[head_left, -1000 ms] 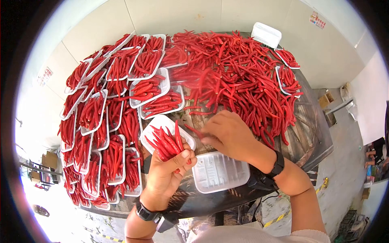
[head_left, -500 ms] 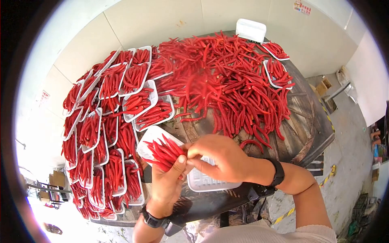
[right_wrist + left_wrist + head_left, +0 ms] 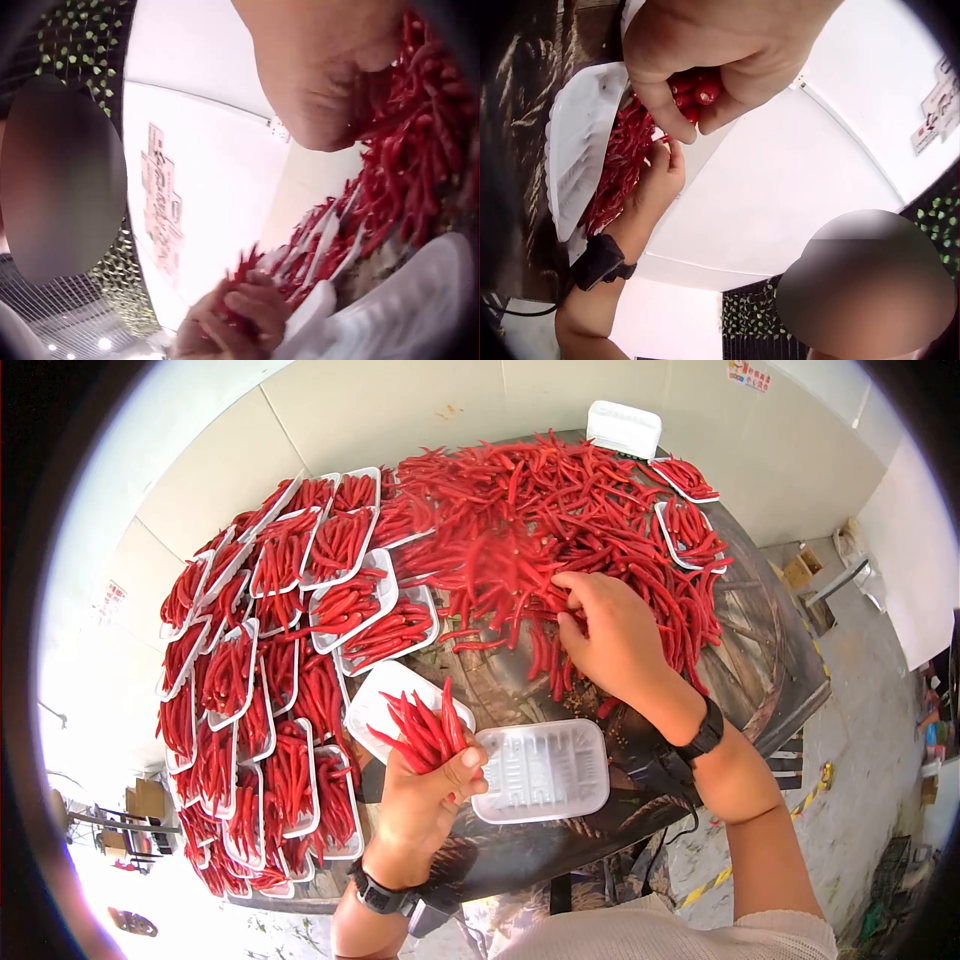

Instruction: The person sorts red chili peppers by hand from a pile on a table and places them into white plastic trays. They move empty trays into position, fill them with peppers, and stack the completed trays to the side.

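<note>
In the head view my left hand (image 3: 432,795) grips a bunch of red chili peppers (image 3: 425,730), their tips pointing up and away. The stem ends show between thumb and fingers in the left wrist view. Under and behind the bunch lies a white plastic tray (image 3: 372,695). A second, ribbed white tray (image 3: 540,772) sits at the table's near edge, right of my left hand. My right hand (image 3: 620,635) is at the near side of a large chili pile (image 3: 600,510), fingers bent and fingertips among the peppers. Whether it pinches one I cannot tell.
Many filled trays (image 3: 285,555) overlap in rows along the table's left side. Two filled trays (image 3: 692,535) stand at the right edge, near a stack of white trays (image 3: 623,430) at the back. Worn wooden tabletop (image 3: 745,620) shows right of the pile.
My right hand brought a chili to the bunch in my left hand, then moved away and forward to the pile. My left hand keeps holding the bunch over the tray.
</note>
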Motion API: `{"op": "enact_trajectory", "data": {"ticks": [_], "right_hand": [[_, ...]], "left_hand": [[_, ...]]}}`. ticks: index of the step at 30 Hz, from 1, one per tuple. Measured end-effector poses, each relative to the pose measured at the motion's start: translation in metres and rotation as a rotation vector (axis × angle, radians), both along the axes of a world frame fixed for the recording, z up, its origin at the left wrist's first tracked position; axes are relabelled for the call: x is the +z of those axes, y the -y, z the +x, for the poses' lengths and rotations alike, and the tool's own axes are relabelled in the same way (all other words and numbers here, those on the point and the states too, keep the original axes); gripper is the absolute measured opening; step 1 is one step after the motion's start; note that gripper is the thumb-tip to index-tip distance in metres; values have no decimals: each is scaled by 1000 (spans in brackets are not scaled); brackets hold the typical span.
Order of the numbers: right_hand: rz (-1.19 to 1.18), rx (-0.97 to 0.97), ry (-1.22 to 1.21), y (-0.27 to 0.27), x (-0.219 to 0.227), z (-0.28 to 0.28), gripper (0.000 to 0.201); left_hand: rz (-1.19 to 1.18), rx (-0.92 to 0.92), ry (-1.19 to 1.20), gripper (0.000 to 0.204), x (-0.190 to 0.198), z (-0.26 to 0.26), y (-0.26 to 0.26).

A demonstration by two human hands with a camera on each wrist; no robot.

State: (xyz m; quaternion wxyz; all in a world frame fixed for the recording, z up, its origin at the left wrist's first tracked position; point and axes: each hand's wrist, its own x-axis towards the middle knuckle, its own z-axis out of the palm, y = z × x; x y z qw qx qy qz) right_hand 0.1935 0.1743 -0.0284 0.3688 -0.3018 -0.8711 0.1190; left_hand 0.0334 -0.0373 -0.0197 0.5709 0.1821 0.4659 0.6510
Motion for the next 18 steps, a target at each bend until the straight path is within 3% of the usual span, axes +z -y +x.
{"op": "enact_trajectory", "data": {"ticks": [2,3,5,8,11,12,13,15,17,18], "right_hand": [[-164,106,-213,11,13,3,28],[-160,112,-205,20,21,3,28],[-238,382,-306,41,28,1,27],[136,668,-195,65,25,-3,29],[180,722,-104,74,22,-5,29],[95,794,-130,70,20,-5,26],[92,797,-128,66,19,-3,26],[55,577,-85,55,18,3,30],[-7,482,-99,39,12,1,30],[47,330,46,34,11,3,29]], "left_hand": [[29,-14,48,29,1,-2,0],[55,-31,94,26,2,-2,-1],[38,-6,132,24,8,3,-2],[10,30,214,22,10,5,-2],[-2,49,255,22,8,4,-3],[15,33,218,23,5,3,-2],[33,16,180,23,4,1,-1],[8,-2,200,26,3,0,-1],[53,15,236,42,2,0,1],[51,-6,274,49,1,-3,1]]}}
